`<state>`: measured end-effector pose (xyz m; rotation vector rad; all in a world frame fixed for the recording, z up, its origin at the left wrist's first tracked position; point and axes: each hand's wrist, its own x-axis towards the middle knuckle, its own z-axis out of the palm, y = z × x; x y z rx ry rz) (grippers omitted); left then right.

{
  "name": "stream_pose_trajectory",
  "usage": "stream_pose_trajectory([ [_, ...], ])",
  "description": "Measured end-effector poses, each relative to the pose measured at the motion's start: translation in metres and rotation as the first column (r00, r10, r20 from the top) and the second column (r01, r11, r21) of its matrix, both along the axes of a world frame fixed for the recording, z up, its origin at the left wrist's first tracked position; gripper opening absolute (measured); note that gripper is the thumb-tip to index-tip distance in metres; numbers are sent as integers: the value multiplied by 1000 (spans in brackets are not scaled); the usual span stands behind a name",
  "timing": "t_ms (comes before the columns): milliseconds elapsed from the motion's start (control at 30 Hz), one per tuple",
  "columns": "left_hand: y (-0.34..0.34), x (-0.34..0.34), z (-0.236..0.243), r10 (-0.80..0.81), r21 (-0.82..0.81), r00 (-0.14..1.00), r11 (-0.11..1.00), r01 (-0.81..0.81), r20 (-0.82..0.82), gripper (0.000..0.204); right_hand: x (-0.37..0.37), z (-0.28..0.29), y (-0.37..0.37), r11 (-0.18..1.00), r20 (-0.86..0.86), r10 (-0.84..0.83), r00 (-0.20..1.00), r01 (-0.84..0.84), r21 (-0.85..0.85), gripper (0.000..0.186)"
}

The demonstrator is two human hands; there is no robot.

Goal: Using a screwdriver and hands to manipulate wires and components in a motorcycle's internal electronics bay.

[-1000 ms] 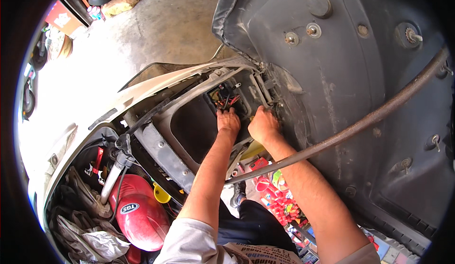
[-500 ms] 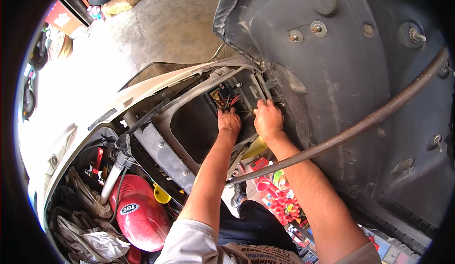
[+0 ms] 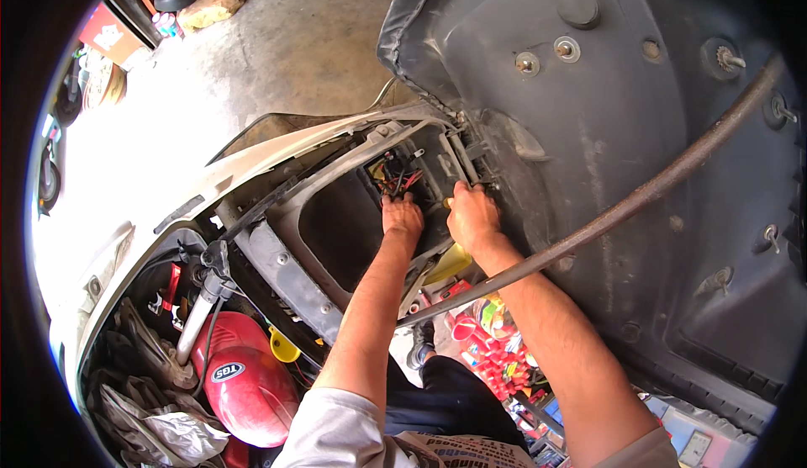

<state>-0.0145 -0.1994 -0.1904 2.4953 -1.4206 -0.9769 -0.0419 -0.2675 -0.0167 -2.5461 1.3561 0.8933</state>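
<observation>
My left hand [image 3: 403, 216] reaches into the front of an opened vehicle body, at the edge of a small recess holding a tangle of red, yellow and black wires [image 3: 393, 171]. Its fingers are bent, and their tips are partly hidden against the wires. Just to the right, my right hand [image 3: 473, 218] is closed beside the hinge end of the raised black seat [image 3: 588, 148]. A small yellowish bit shows at its thumb side; what it belongs to is hidden. Left of both hands lies a deep black storage well [image 3: 336, 224].
A rusty bar [image 3: 656, 190] slants across my right forearm. A red rounded housing [image 3: 248, 392], a yellow cup-like piece [image 3: 284, 346] and crumpled grey sheeting [image 3: 181, 434] are at lower left. Red items [image 3: 500, 359] lie below on the right. A stone [image 3: 214, 7] rests on the far floor.
Both hands stay at nearly the same spots, with only slight finger and wrist shifts. The view has moved a little, so the bar and seat appear slightly displaced.
</observation>
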Motion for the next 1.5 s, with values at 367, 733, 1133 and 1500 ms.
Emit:
stream_pose_trajectory([
  [367, 3, 1, -2, 47, -88, 999, 995, -46, 11, 27, -8, -7, -2, 938, 0, 335, 942, -334, -90, 22],
  [733, 11, 0, -12, 52, -65, 998, 996, -54, -29, 29, -18, -13, -12, 999, 26, 10, 1000, -9, -36, 26],
  [1133, -2, -2, 2, 92, -223, 995, 971, -81, 38, 23, -8, -9, -10, 994, -109, 100, 989, -105, -43, 36],
  [1500, -19, 6, -10, 477, -106, 869, 864, -491, -134, 40, -9, -7, -5, 988, -101, 139, 985, -146, -56, 32],
])
